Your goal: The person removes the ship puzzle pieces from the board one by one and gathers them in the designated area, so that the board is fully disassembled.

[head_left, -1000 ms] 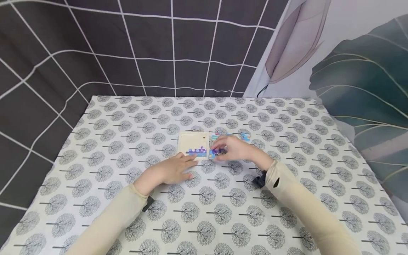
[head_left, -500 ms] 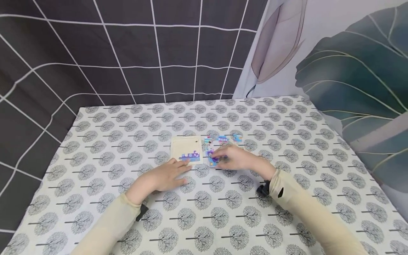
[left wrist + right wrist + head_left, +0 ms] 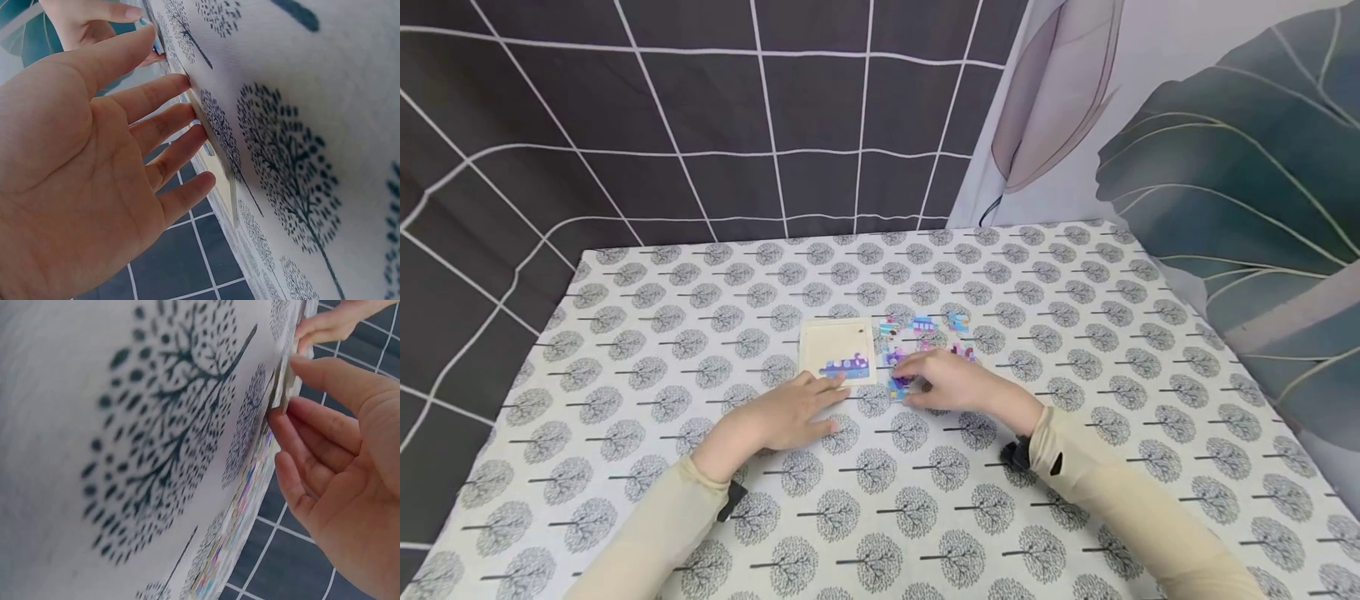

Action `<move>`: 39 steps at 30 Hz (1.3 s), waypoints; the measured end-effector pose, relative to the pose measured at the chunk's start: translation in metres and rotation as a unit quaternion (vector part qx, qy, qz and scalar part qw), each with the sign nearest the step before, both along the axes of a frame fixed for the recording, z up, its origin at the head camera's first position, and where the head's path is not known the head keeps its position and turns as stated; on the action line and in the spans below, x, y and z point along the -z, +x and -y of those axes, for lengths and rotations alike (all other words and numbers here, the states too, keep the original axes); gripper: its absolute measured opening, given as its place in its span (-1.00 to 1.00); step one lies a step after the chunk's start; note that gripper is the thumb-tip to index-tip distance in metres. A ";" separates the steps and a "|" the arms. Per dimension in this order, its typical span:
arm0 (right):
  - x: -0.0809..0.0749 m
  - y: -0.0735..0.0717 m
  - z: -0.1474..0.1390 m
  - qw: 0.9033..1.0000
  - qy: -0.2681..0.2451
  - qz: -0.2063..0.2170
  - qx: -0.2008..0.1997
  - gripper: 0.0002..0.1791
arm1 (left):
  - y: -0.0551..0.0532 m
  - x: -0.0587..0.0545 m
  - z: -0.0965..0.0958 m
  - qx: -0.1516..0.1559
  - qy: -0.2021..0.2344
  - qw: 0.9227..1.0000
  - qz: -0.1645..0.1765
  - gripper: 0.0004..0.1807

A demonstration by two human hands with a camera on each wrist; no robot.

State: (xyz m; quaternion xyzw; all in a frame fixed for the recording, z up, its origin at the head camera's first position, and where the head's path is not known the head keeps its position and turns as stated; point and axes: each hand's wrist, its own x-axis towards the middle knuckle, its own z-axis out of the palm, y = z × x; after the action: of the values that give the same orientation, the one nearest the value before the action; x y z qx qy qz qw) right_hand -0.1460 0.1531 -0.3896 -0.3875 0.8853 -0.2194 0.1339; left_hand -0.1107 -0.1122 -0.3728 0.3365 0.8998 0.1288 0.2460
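A square wooden puzzle tray (image 3: 808,336) lies on the table, with joined purple and blue puzzle pieces (image 3: 852,367) along its near edge. My left hand (image 3: 781,414) rests its fingertips on the tray's near-left edge, fingers extended. In the left wrist view its palm shows, the fingers touching the tray (image 3: 225,175). Just right of the tray, my right hand (image 3: 953,381) pinches a puzzle piece (image 3: 897,387) low over the cloth. The right wrist view shows this piece (image 3: 285,387) edge-on between thumb and fingers; its picture side is mostly hidden.
Several loose colourful puzzle pieces (image 3: 923,324) lie right of the tray, some partly behind my right hand. A white tablecloth (image 3: 880,533) with a tree print covers the table. A dark grid-patterned curtain (image 3: 715,108) hangs behind its far edge.
The head view has shifted, moving the scene slightly left. My right hand has come a little nearer to me, uncovering more loose pieces behind it. My left hand stays on the tray edge.
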 end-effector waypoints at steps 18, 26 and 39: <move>-0.008 -0.009 0.005 0.999 -0.031 -0.022 -0.014 -0.59 | 0.000 0.004 0.000 0.004 0.040 0.998 -0.040 -0.43; -0.007 -0.033 0.025 0.999 -0.028 -0.013 -0.011 -0.59 | -0.001 0.005 0.001 0.005 0.030 0.999 -0.034 -0.43; -0.001 -0.051 0.060 0.999 -0.017 0.023 -0.020 -0.62 | 0.002 0.007 -0.006 0.012 0.039 0.997 -0.058 -0.46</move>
State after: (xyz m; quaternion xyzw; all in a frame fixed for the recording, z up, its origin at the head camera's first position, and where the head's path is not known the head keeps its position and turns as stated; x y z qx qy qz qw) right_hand -0.1965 0.0935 -0.3885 -0.4018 0.8705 -0.2401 0.1520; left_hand -0.1086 -0.1063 -0.3796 0.3634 0.9029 0.1409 0.1814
